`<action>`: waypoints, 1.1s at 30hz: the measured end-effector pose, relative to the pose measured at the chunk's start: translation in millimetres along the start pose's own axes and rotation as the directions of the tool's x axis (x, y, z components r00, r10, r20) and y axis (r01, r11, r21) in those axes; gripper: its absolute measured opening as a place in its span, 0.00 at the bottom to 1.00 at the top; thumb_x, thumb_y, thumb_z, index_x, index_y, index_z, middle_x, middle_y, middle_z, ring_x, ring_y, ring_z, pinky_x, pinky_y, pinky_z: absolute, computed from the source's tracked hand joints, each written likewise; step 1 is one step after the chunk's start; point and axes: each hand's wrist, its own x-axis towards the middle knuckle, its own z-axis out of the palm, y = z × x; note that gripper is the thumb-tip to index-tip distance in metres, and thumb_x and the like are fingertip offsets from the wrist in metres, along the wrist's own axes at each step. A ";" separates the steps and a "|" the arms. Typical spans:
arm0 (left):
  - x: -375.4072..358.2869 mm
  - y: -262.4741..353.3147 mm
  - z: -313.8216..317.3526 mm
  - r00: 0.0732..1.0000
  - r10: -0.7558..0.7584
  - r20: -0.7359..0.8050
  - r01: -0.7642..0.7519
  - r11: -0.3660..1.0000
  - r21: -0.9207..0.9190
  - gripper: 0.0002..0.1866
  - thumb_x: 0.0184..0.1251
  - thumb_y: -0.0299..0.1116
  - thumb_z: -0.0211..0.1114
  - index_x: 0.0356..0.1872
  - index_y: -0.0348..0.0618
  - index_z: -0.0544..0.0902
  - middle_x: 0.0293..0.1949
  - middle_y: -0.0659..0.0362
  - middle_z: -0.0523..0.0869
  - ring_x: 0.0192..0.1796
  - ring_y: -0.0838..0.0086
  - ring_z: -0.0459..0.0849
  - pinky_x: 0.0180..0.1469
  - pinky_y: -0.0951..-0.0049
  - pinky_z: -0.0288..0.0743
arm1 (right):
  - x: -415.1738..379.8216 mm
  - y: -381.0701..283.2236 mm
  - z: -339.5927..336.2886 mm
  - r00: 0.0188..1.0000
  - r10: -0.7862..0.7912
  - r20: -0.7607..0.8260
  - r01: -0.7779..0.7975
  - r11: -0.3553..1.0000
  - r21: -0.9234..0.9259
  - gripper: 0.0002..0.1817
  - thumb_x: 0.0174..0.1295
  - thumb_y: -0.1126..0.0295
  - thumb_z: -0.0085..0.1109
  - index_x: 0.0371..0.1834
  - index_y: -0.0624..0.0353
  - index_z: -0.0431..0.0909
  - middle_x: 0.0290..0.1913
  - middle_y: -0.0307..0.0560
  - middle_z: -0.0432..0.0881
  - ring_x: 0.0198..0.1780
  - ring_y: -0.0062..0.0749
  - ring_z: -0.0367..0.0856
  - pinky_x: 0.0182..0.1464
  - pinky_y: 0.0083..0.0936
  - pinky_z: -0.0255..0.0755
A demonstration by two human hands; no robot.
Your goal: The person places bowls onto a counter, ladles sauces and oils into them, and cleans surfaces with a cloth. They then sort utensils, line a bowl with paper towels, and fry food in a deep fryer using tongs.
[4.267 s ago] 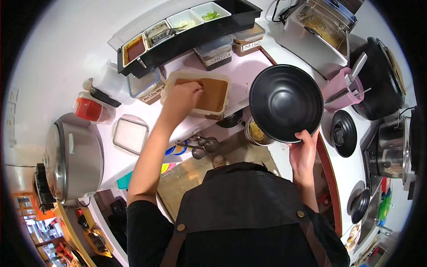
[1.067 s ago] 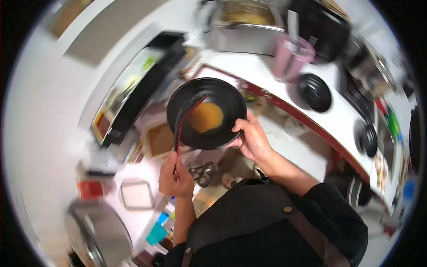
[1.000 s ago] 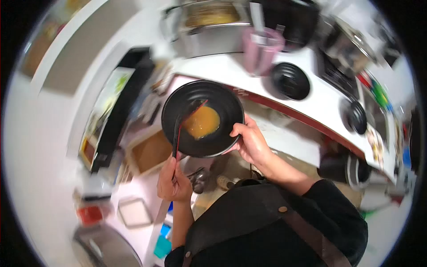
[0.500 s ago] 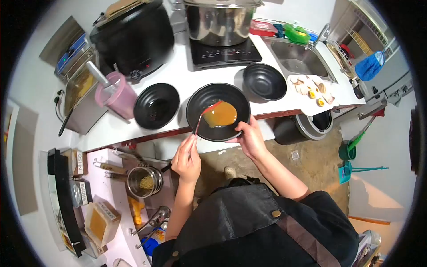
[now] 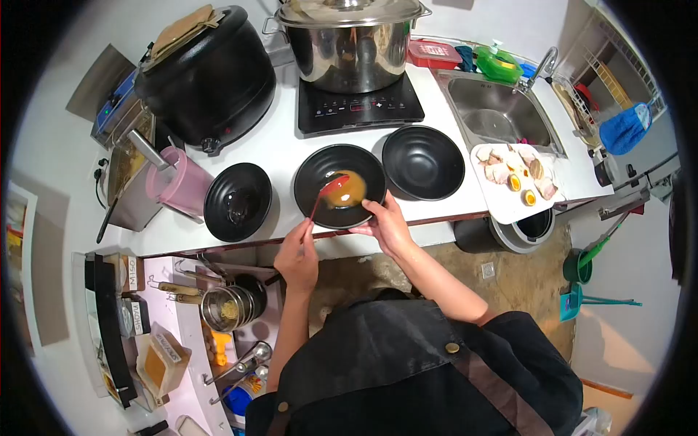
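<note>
My left hand (image 5: 297, 256) is closed on the handle of a red spoon (image 5: 334, 184), whose head rests in the brown liquid (image 5: 347, 193) inside a black bowl (image 5: 312, 171). At that bowl's lower right rim, my right hand (image 5: 387, 224) grips the edge, thumb on top and fingers beneath. A second black bowl (image 5: 238, 202) with a little dark liquid sits to the left. To the right stands an empty black bowl (image 5: 423, 162). Sliced meat (image 5: 497, 172) and halved eggs (image 5: 529, 197) lie on a white board (image 5: 509, 212).
A steel pot (image 5: 349, 54) stands on an induction cooker (image 5: 360, 105) behind the bowls. A black warmer (image 5: 207, 83) and a pink pitcher (image 5: 179, 182) are at the left, a sink (image 5: 498, 109) at the right. Below left are strainers (image 5: 227, 309).
The view has shifted. The held bowl is now closer to the empty bowl on its right, and the spoon has moved within the liquid, which shows as a smaller patch.
</note>
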 end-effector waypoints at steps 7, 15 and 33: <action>20.3 -2.2 -2.3 0.738 -0.665 0.119 0.603 0.570 -0.558 0.12 0.66 0.30 0.58 0.40 0.28 0.78 0.30 0.52 0.84 0.30 0.75 0.83 0.36 0.80 0.79 | -0.2 -34.0 -56.7 0.783 -0.330 -0.528 0.378 0.925 -0.017 0.23 0.58 0.75 0.51 0.56 0.61 0.56 0.49 0.55 0.67 0.37 0.41 0.78 0.34 0.38 0.84; 60.5 58.1 -25.4 0.763 -0.593 0.258 0.577 0.446 -0.684 0.10 0.66 0.30 0.57 0.39 0.31 0.79 0.29 0.55 0.84 0.29 0.79 0.82 0.33 0.82 0.77 | -34.9 -88.7 -37.6 0.670 -0.656 -0.348 0.604 0.754 -0.258 0.34 0.50 0.85 0.42 0.65 0.55 0.55 0.53 0.45 0.69 0.44 0.25 0.72 0.44 0.23 0.73; -77.5 84.0 -316.5 0.415 -0.639 -0.647 0.604 0.726 -0.329 0.09 0.65 0.31 0.60 0.35 0.35 0.82 0.25 0.59 0.83 0.23 0.83 0.76 0.27 0.83 0.71 | -85.3 109.9 218.1 0.486 0.578 0.655 -0.484 0.802 -0.349 0.25 0.44 0.79 0.46 0.52 0.65 0.69 0.50 0.47 0.76 0.53 0.36 0.74 0.58 0.31 0.68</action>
